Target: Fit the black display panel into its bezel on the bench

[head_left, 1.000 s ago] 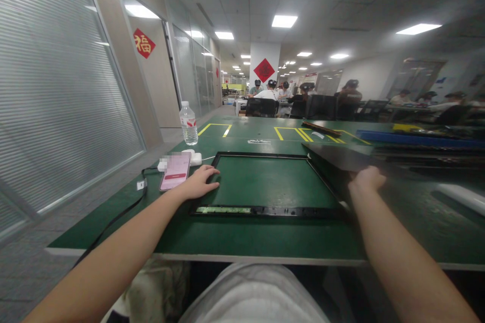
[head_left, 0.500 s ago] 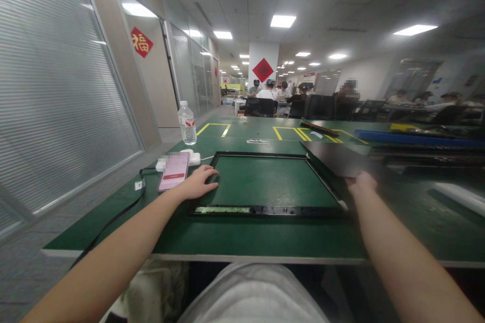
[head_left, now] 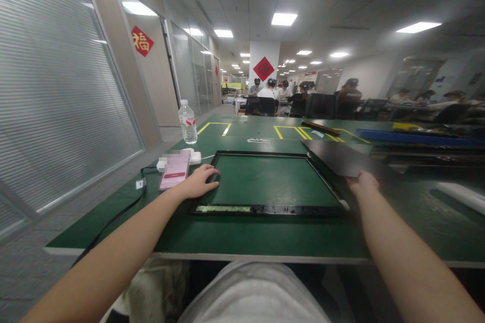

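Note:
A black rectangular frame (head_left: 297,210) lies flat on the green table, with a pale green strip (head_left: 223,209) along the left part of its near bar. My left hand (head_left: 200,181) rests over the frame's left bar, thumb and fingers apart. To the right, my right hand (head_left: 362,184) grips the near edge of a thin dark panel (head_left: 333,156). That panel is raised and tilted beside the frame's right bar, its left corner close to the frame's far right corner. Its right end is blurred.
A phone (head_left: 175,169), white plug pieces (head_left: 195,157) and a black cable (head_left: 113,219) lie on the left, with a water bottle (head_left: 187,123) behind. Dark long bars (head_left: 428,154), a blue strip (head_left: 413,138) and a white roll (head_left: 460,196) are at right. People sit farther back.
Both hands, the frame and the panel hold nearly the same places. The whole view has shifted very slightly.

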The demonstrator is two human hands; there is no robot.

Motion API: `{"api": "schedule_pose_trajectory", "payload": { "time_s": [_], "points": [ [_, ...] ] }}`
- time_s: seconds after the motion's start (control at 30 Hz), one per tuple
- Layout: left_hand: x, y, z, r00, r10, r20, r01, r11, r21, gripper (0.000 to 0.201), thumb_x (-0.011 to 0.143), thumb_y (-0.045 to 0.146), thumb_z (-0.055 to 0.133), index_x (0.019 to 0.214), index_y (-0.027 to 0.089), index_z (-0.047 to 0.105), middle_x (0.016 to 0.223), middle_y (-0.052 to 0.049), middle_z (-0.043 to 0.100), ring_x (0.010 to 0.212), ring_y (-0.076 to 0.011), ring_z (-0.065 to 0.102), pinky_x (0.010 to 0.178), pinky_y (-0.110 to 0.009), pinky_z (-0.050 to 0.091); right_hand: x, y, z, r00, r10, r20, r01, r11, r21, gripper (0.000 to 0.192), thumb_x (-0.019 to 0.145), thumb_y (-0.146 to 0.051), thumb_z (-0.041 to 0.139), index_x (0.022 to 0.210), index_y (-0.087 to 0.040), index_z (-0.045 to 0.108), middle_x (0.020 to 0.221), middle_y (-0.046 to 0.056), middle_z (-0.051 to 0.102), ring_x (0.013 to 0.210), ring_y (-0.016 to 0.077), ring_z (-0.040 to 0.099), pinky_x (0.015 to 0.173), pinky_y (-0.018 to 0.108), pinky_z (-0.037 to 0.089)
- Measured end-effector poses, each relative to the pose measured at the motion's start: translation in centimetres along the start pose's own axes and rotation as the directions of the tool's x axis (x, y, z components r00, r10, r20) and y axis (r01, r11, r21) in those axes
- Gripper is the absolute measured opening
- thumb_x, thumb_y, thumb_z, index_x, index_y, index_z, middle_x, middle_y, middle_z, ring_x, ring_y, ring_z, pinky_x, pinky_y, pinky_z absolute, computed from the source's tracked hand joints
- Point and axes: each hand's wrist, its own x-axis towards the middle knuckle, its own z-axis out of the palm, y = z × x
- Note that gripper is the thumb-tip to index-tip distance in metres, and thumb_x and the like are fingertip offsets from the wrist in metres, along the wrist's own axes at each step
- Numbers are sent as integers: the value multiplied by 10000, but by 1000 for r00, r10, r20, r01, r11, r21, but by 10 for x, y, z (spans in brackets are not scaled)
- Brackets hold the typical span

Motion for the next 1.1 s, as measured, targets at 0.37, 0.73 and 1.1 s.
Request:
{"api": "schedule_pose_trajectory", "payload": {
  "time_s": [0.37,0.73,1.1],
  "points": [
    [0,0,1,1000,0,-17,0,1000,-1,552,774,542,579,1184,184,671,1352,-154,531,1278,-348,522,1134,-474,364,9,4,-2,999,1,-50,-1,1000,7,329,904,-18,381,1038,-218,606,908,-16,698,630,69,647,669,228,608],
    [1,-1,1,1000,-4,-24,3,1000,-14,489,799,481,544,1168,192,685,1329,-146,558,1270,-339,526,1137,-487,366,12,5,-1,999,-12,-41,11,1000,-16,336,890,-19,412,1073,-223,606,863,-16,695,571,75,621,643,228,606],
    [-1,9,-7,994,-33,-105,22,995,-102,498,642,159,461,1067,203,718,1231,-96,639,1229,-287,569,1156,-443,370,-5,3,7,996,-50,-71,50,999,5,177,848,-31,497,898,-192,550,751,-40,634,599,86,645,619,218,600]
  ]
}}
